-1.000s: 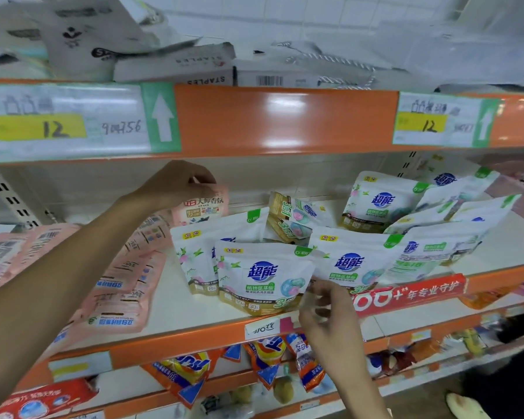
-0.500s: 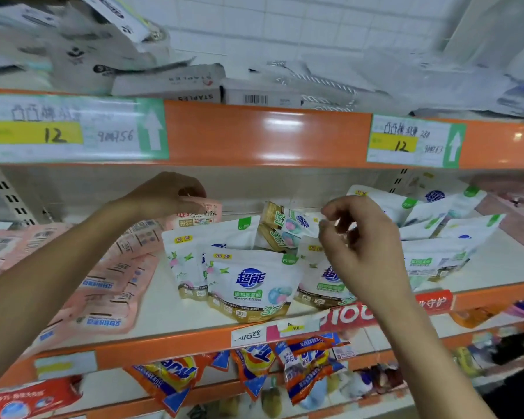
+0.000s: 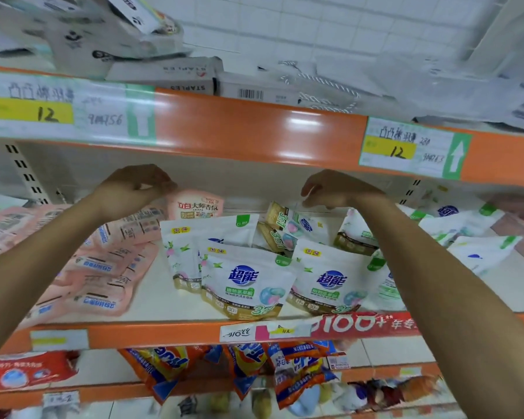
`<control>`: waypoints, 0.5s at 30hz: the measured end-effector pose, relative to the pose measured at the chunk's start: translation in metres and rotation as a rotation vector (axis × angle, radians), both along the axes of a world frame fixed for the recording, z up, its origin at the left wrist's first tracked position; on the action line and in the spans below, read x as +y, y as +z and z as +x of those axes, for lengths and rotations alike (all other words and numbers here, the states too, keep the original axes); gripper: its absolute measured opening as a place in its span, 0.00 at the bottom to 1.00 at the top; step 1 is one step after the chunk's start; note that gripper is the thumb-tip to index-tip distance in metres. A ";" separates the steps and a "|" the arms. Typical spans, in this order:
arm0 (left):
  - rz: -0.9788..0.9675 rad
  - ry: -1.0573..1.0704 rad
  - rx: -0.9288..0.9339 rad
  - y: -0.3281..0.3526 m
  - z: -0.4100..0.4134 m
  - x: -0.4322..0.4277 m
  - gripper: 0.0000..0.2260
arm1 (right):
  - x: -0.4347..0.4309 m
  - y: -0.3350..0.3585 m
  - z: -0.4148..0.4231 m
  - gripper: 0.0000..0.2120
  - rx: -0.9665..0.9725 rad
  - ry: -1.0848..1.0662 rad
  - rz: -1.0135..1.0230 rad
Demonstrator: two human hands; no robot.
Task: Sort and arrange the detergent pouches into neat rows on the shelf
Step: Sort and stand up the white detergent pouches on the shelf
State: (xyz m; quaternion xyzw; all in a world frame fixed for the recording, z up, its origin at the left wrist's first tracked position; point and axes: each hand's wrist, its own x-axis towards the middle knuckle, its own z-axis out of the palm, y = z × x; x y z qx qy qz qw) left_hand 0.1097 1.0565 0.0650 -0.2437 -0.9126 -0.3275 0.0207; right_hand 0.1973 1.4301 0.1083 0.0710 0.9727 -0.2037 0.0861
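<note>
Left hand (image 3: 136, 189) grips pink pouch (image 3: 198, 205); right hand (image 3: 336, 189) pinches white pouch (image 3: 307, 222).

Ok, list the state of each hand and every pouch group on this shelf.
left hand: grips the top of the upright pink pouch.
right hand: fingers curled above the gold-edged pouches; grip unclear.
pink pouch stack: lying flat, overlapping.
front white pouches: upright, facing out.
gold-edged pouches: tipped sideways at the back.
right-end white pouches: toppled, jumbled.

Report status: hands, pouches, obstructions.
Left hand grips pink pouch, upright at back. Right hand at tilted white pouch, grip unclear. In the way: front white pouches.
</note>
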 end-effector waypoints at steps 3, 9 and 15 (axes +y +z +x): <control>-0.056 -0.006 -0.010 0.006 0.010 0.002 0.14 | -0.007 -0.019 -0.018 0.13 -0.035 0.032 0.024; -0.153 0.015 -0.005 0.019 0.020 0.013 0.20 | -0.014 -0.040 -0.036 0.26 -0.238 0.135 0.256; -0.062 0.068 0.019 0.017 0.030 0.007 0.21 | -0.015 -0.037 -0.050 0.53 -0.328 0.299 0.406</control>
